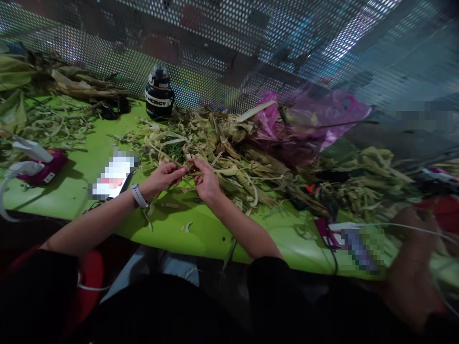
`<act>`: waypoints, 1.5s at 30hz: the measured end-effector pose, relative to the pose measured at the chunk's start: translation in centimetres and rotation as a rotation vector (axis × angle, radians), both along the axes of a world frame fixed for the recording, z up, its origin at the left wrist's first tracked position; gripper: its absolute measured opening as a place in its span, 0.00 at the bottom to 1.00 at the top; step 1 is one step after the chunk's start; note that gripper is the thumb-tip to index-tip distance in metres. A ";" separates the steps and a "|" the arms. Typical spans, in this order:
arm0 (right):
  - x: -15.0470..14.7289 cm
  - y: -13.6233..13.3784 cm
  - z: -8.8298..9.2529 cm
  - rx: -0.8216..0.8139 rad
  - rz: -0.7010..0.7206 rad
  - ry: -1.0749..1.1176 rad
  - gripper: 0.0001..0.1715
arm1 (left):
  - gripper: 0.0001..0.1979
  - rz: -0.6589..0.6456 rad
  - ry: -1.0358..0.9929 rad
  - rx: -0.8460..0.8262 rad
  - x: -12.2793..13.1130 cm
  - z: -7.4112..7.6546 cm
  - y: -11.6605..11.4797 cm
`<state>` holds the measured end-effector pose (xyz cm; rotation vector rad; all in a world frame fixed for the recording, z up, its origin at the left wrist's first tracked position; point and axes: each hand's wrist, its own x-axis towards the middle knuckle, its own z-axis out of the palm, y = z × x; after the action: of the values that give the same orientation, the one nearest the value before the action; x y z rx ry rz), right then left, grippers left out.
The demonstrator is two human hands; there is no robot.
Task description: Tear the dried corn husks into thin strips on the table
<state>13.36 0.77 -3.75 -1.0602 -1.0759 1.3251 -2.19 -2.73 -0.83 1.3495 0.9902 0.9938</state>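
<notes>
My left hand (pixel 163 177) and my right hand (pixel 206 180) meet over the green table (pixel 186 234), fingertips almost touching. Both pinch a thin dry plant strip (pixel 189 168) pulled from a big heap of husk-like leaves and stalks (pixel 233 157) just beyond them. A pale watch band sits on my left wrist. Small torn scraps (pixel 186 226) lie on the table below my hands.
A phone (pixel 113 179) lies left of my left hand. A black bottle (pixel 159 93) stands by the perforated metal wall. A pink plastic bag (pixel 304 124) sits behind the heap. A magenta device (pixel 43 167) lies far left. Another person's hand (pixel 412 267) is at right, near a second phone (pixel 358 248).
</notes>
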 end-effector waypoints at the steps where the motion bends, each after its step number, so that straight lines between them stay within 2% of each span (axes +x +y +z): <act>1: -0.1 0.1 -0.2 -0.009 -0.001 0.020 0.17 | 0.22 0.000 0.019 0.014 0.0 0.0 0.0; 6: 1.2 2.3 -0.9 -0.043 0.006 0.068 0.16 | 0.21 0.000 0.054 0.078 -0.4 -0.3 0.3; 10: 4.9 5.5 0.4 0.025 -0.270 -0.006 0.22 | 0.20 -0.105 0.045 0.073 -0.9 0.2 0.2; 11: 5.8 5.9 1.1 0.073 -0.353 -0.056 0.25 | 0.20 -0.152 0.051 0.067 -1.0 0.3 0.1; 13: 6.9 5.6 2.8 0.149 -0.411 -0.088 0.34 | 0.20 -0.261 0.074 0.051 -1.1 0.6 -0.2; 14: 6.9 5.0 3.6 0.206 -0.370 -0.116 0.33 | 0.20 -0.312 0.094 0.045 -1.0 0.7 -0.3; 15: 6.7 4.1 4.2 0.269 -0.195 -0.217 0.28 | 0.20 -0.355 0.119 0.046 -0.9 0.8 -0.5; 16: 6.1 3.1 4.8 0.279 0.048 -0.320 0.23 | 0.20 -0.386 0.151 0.057 -0.8 0.8 -0.5; 18: 4.5 1.0 5.3 0.245 0.437 -0.469 0.21 | 0.22 -0.414 0.213 0.114 -0.6 0.6 -0.6; 20: 3.0 -0.6 5.1 0.224 0.559 -0.488 0.23 | 0.23 -0.434 0.239 0.188 -0.4 0.2 -0.4; 21: 2.4 -1.1 5.0 0.222 0.569 -0.463 0.24 | 0.23 -0.434 0.233 0.215 -0.3 0.0 -0.3; 25: 1.6 -1.4 4.3 0.222 0.432 -0.321 0.21 | 0.24 -0.377 0.191 0.210 -0.3 -0.7 -0.1; 28: 1.6 -1.2 4.2 0.179 0.413 -0.238 0.20 | 0.27 -0.355 0.190 0.202 -0.2 -0.8 -0.1; 33: 1.0 -1.1 3.7 0.147 0.328 -0.152 0.20 | 0.25 -0.432 0.163 0.096 0.1 -0.4 -0.6; 36: 1.0 -1.0 3.8 0.210 0.316 -0.226 0.20 | 0.25 -0.482 0.090 -0.009 0.2 -0.3 -0.9; 38: 1.6 -0.9 4.2 0.271 0.330 -0.364 0.22 | 0.25 -0.467 0.008 -0.096 0.2 -0.2 -0.9; 40: 2.4 -0.8 4.9 0.302 0.375 -0.524 0.27 | 0.25 -0.385 -0.084 -0.167 0.2 -0.2 -0.8; 43: 3.7 -0.6 6.0 0.265 0.550 -0.645 0.32 | 0.24 -0.246 -0.169 -0.220 0.1 -0.1 -0.5; 45: 4.3 -0.4 6.4 0.264 0.647 -0.641 0.31 | 0.22 -0.211 -0.173 -0.231 0.1 -0.1 -0.4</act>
<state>17.63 0.34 2.63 -0.9921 -2.1483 1.2916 -2.08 -3.11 -0.89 1.1299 0.7877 0.7961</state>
